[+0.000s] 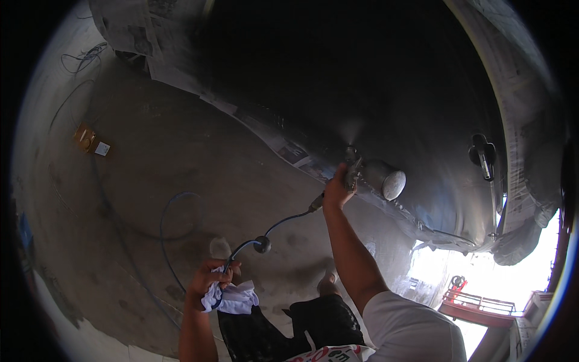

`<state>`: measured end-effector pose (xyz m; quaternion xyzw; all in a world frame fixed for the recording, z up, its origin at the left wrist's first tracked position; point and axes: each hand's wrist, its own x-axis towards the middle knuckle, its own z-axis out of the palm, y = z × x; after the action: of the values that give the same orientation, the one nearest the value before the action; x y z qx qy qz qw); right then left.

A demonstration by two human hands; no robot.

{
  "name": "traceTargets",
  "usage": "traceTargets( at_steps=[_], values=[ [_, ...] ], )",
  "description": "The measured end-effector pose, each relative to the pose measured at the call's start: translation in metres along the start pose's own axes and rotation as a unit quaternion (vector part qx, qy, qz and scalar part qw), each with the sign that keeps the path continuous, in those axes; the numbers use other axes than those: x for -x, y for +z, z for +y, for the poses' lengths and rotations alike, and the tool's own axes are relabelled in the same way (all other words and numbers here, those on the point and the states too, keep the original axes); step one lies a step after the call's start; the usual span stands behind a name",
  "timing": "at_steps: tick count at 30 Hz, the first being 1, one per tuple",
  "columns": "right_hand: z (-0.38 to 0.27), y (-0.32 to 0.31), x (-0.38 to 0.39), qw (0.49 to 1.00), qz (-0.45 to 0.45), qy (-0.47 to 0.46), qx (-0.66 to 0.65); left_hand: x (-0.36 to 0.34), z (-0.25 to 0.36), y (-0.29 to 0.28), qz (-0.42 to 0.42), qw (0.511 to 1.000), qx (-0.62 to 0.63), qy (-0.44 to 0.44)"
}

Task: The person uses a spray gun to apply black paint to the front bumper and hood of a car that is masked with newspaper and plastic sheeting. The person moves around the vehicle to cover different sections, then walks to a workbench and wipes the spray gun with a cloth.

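My right hand (338, 192) is closed round the grip of a paint spray gun (352, 164). A cup with a pale round end (394, 185) sticks out to the gun's right. Faint mist leaves the nozzle toward a dark car body panel (362, 72), which the gun faces without touching. Lower left, my left hand (210, 276) grips the blue air hose (283, 219) together with a white cloth (238, 298). Between my hands, a dark round piece (262, 244) sits on the hose, which runs up to the gun's handle.
Newspaper masking (289, 151) lines the panel's lower edge. A door handle (482, 157) is at right, beside more masking paper (512, 114). On the concrete floor (139, 199) lie hose loops, a brown box (85, 137) and coiled cable (90, 55). Bright daylight and a red railing (476, 304) show lower right.
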<state>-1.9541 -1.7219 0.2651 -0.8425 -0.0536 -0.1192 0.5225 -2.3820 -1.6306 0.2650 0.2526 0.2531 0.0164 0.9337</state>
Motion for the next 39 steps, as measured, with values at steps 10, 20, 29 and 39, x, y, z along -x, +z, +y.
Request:
traceTargets(
  at_steps=[10,20,29,39],
  values=[
    [-0.065,0.119,0.050,0.988,-0.051,-0.097,-0.106,0.009,-0.016,-0.021,-0.016,0.996,0.080,0.031],
    [-0.149,0.224,0.095,0.958,-0.184,-0.014,-0.218,0.029,-0.006,-0.014,0.041,0.993,0.093,0.054],
    [-0.167,0.237,0.040,0.960,-0.184,-0.012,-0.209,0.026,-0.008,-0.008,0.048,0.996,0.044,0.068],
    [-0.055,0.013,-0.025,0.986,-0.112,0.057,-0.112,-0.009,-0.003,0.047,-0.038,0.996,-0.062,-0.048]
  ],
)
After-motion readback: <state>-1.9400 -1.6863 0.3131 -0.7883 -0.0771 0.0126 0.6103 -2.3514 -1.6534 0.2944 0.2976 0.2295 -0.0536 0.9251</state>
